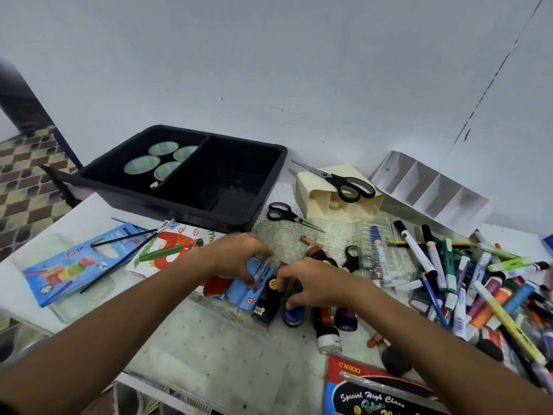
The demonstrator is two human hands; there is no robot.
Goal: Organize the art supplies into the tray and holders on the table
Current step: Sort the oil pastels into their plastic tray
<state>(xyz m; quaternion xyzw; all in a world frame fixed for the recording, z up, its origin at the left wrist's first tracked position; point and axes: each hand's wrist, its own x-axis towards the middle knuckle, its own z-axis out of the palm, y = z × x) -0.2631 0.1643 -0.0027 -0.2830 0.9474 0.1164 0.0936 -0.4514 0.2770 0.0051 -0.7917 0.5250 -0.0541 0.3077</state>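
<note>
Head view shows patterned floor tiles [24, 175] at left, then a speckled white desk [215, 339] against a plain white wall [269, 55]. On it stands a black tray [191, 202]. Left hand [236, 259] pinches a blue crayon box [254, 283]; right hand [311, 283] grips a small paint bottle [293, 314]. Markers [466, 280] lie heaped at right.
</note>
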